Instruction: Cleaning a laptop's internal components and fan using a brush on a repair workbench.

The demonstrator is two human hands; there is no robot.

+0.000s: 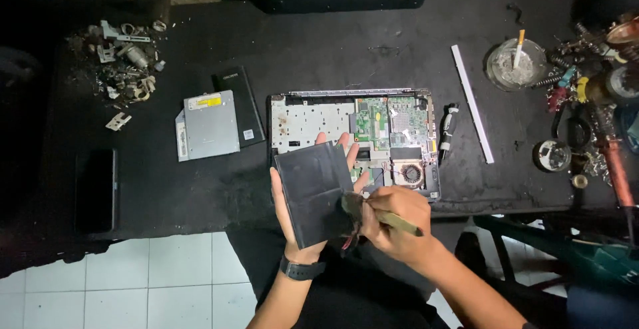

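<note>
- Black flat panel [311,192], roughly square, held tilted above the near edge of the work table, in front of the person's body.
- Left hand [313,202] lies open under the panel, palm up, fingers spread behind its far edge and thumb side along its left edge; a dark watch sits on that wrist.
- Right hand [393,222] is closed around the handle of a brush [369,212], just to the right of the panel.
- Dark bristles of the brush touch the panel's lower right corner.
- Opened laptop base [353,139] lies on the table just beyond the hands, its cover off, showing a pale metal plate on the left, green circuit boards in the middle and a small round fan at the near right corner.
- Screwdriver [447,129] with a dark grip lies just right of the laptop base.
- Long white strip [472,102] lies at a slant further right.
- Glass ashtray [516,64] stands near the strip's far end, holding grey ash and one cigarette leaning on its rim.
- Silver optical drive [208,126] lies left of the laptop base, overlapping a slim black slab [243,99] beside it.
- Heap of small metal scraps [123,59] sits at the far left of the table.
- Black phone [95,189] lies flat near the table's left edge.
- Clutter of tools and tape rolls [592,102] fills the right side.
- Black table [200,189] carries it all; white floor tiles show below its near edge.
</note>
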